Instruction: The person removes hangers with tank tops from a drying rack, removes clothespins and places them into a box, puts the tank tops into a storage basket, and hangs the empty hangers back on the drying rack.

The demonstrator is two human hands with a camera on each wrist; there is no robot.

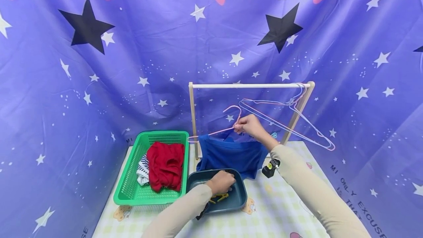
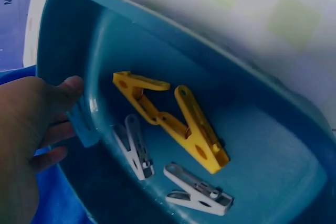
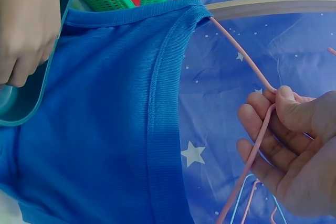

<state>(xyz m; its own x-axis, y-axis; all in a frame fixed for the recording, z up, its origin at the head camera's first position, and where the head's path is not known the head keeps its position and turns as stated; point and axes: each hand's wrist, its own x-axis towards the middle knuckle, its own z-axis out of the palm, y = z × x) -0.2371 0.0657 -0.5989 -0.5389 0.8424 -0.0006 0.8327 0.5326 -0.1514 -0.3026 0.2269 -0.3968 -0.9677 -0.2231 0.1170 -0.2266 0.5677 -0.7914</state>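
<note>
My right hand [image 1: 249,126] pinches a pink clothes hanger [image 3: 241,51] just below its hook, with thumb and fingers. From the hanger hangs a blue sleeveless top [image 1: 228,155], with ribbed edging around its openings. My left hand [image 1: 222,182] reaches down into a dark teal basin [image 1: 242,197] in front of the top. Between its thumb and fingers, in the left wrist view, is a blue clothespin [image 2: 83,124], partly hidden. Yellow clothespins [image 2: 197,135] and white clothespins [image 2: 202,190] lie on the basin's floor.
Left of the basin stands a green basket [image 1: 127,184] holding a red garment [image 1: 165,166] and a striped garment [image 1: 143,172]. Behind is a wooden rack [image 1: 248,86], where more hangers [image 1: 310,120] hang at the right end. A checked cloth [image 1: 281,208] covers the table.
</note>
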